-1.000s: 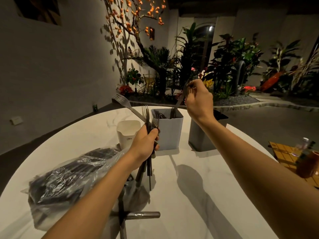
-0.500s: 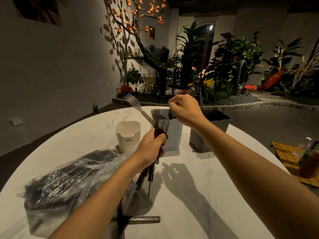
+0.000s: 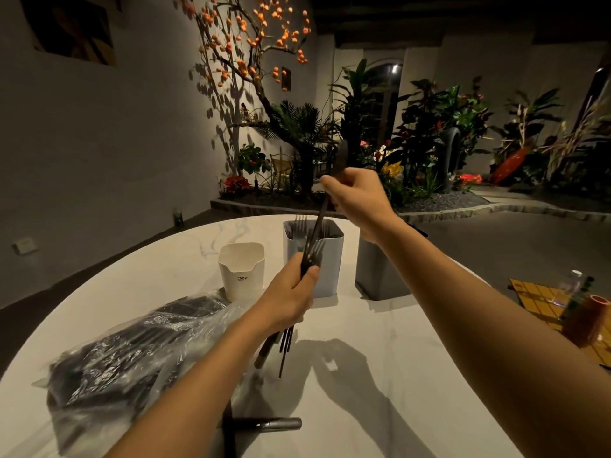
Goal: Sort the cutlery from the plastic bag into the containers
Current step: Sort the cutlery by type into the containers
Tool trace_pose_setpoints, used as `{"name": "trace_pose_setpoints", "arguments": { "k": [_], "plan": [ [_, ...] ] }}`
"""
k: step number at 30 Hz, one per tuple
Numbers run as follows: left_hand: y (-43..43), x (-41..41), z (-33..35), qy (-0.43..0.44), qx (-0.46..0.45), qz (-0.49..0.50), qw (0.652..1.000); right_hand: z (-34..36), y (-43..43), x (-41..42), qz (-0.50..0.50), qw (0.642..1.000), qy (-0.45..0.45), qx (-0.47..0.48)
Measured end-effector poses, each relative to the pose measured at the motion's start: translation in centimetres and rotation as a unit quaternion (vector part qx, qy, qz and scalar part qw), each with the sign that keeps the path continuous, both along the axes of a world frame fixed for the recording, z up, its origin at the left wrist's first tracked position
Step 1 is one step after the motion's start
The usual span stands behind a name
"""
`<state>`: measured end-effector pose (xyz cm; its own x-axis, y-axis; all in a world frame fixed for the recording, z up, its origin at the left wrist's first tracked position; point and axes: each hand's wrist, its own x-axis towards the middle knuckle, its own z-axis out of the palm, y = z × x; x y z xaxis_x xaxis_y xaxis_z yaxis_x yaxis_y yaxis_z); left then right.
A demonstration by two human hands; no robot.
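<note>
Marble table (image 3: pixel 165 276); right hand (image 3: pixel 358 193) higher, new utensil (image 3: pixel 320 219)

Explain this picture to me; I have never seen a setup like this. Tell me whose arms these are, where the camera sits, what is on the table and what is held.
No machine here: the arms belong to a person wearing a wide-angle camera on the head, so you look down along them. On the round white marble table stand three containers: a cream cup with a notched rim, a pale grey square tub already holding forks, and a dark grey tub. To the left lies a clear plastic bag of dark cutlery. The left hand grips a bundle of forks. The right hand holds a single dark utensil reaching down toward the bundle; its type is too blurred to tell. A metal-handled piece lies near the front edge.
</note>
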<state>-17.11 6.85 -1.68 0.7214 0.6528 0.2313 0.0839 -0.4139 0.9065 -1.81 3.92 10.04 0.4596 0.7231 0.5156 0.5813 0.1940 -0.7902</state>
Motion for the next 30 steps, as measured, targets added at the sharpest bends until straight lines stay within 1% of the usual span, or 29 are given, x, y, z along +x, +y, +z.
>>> {"name": "trace_pose_setpoints", "arguments": {
  "k": [2, 5, 10, 13, 16, 17, 19, 20, 21, 22, 23, 24, 25, 26, 28, 30],
  "plan": [
    [0.6, 0.3, -0.2, -0.027, -0.012, 0.017, 0.999, 0.0, 0.4, 1.3, -0.052, 0.998, -0.009, 0.019],
    [1.2, 0.8, -0.5, -0.060, -0.028, 0.043, 0.997, -0.9, 1.1, 2.9, -0.117, 0.991, -0.065, 0.011],
    [2.1, 1.7, -1.0, -0.089, -0.067, 0.062, 0.992, -3.7, 3.3, 5.4, -0.172, 0.980, -0.077, -0.062],
    [2.6, 1.9, -1.3, -0.097, -0.082, 0.065, 0.990, -5.0, 4.4, 6.4, -0.178, 0.972, -0.064, -0.140],
    [2.7, 1.9, -1.6, -0.098, -0.085, 0.066, 0.989, -5.7, 4.6, 6.4, -0.129, 0.956, -0.047, -0.259],
    [2.7, 1.9, -1.6, -0.098, -0.084, 0.066, 0.989, -5.7, 4.4, 6.1, -0.126, 0.950, -0.049, -0.282],
    [2.6, 1.8, -1.5, -0.098, -0.083, 0.068, 0.989, -5.6, 4.1, 5.7, -0.178, 0.938, -0.114, -0.276],
    [2.5, 1.8, -1.4, -0.098, -0.081, 0.069, 0.989, -5.5, 3.8, 5.4, -0.201, 0.936, -0.150, -0.246],
    [2.3, 1.7, -1.4, -0.099, -0.081, 0.069, 0.989, -5.3, 3.4, 4.8, -0.200, 0.945, -0.162, -0.200],
    [2.2, 1.7, -1.3, -0.103, -0.083, 0.067, 0.989, -5.1, 2.9, 4.2, -0.169, 0.961, -0.149, -0.159],
    [2.0, 1.6, -1.2, -0.110, -0.087, 0.063, 0.988, -4.8, 2.4, 3.5, -0.109, 0.978, -0.115, -0.138],
    [1.7, 1.5, -1.1, -0.118, -0.093, 0.057, 0.987, -4.6, 1.7, 2.7, -0.033, 0.987, -0.070, -0.142],
    [1.5, 1.4, -0.9, -0.124, -0.097, 0.052, 0.986, -4.3, 0.9, 1.9, 0.037, 0.985, -0.035, -0.168],
    [1.2, 1.3, -0.7, -0.127, -0.098, 0.049, 0.986, -4.1, 0.2, 1.1, 0.083, 0.977, -0.020, -0.194],
    [0.7, 1.2, -0.2, -0.122, -0.087, 0.047, 0.988, -4.1, -0.4, 0.4, 0.122, 0.970, -0.014, -0.212],
    [0.3, 1.0, 0.2, -0.116, -0.077, 0.048, 0.989, -4.3, -0.5, 0.2, 0.128, 0.967, 0.002, -0.220]
  ]
}}
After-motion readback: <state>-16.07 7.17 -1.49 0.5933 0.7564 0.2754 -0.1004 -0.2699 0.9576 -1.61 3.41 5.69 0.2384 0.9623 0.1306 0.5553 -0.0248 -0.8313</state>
